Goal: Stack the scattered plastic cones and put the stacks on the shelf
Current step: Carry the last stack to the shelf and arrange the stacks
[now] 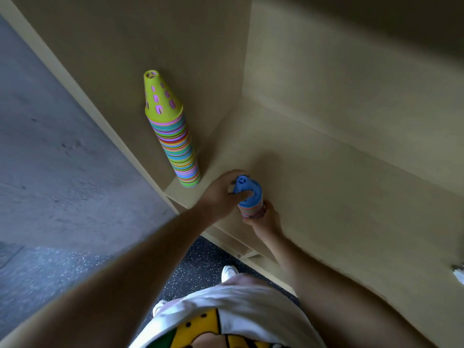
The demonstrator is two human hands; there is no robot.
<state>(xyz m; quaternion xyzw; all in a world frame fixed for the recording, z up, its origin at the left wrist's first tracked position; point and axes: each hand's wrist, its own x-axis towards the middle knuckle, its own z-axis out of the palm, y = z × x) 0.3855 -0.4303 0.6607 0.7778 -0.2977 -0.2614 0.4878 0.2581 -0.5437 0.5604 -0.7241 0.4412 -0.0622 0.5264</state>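
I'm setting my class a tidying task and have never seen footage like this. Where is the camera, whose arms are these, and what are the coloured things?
No machine here: the one picture comes from a camera on a person's head, looking down, so the arms are the wearer's own. On the pale shelf stands a tall stack of plastic cones, green on top. The hands hold a shorter stack, blue on top: the left hand grips its top, the right hand its base. Whether it rests on the shelf yet, I cannot tell. Below are a speckled floor and white shoes.
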